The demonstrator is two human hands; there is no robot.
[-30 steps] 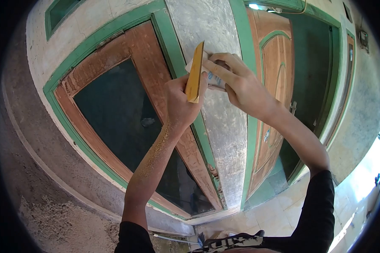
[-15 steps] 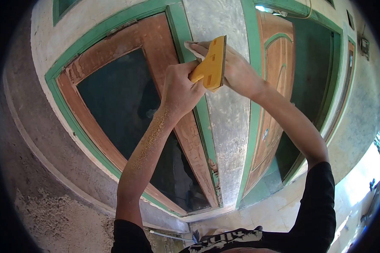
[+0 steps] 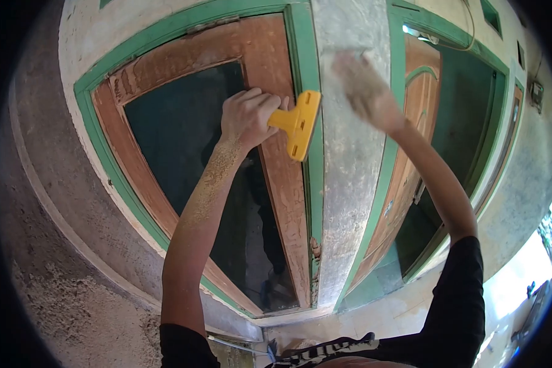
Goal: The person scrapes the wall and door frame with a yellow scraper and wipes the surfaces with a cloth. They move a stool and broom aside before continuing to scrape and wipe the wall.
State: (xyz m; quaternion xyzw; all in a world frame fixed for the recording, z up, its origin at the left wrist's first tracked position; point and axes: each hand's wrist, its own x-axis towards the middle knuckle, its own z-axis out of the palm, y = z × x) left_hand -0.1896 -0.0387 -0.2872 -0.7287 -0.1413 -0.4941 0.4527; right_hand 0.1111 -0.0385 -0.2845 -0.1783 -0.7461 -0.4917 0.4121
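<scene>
My left hand is closed around the handle of a yellow scraper. The scraper's wide head points right, with its edge over the green door frame. Fine tan dust coats my left wrist and forearm. My right hand is up at the grey wall strip between the two door frames. Motion smears its fingers, so I cannot make out their shape or whether they touch the wall.
On the left, a brown wooden panel with dark glass fills a green frame. A second wooden door stands ajar on the right. Pale floor tiles lie below. A thin cable hangs at upper right.
My hands have moved apart: the right hand left the scraper's head and now blurs over the grey wall. My left hand holds the scraper lower and turned. The view has shifted slightly.
</scene>
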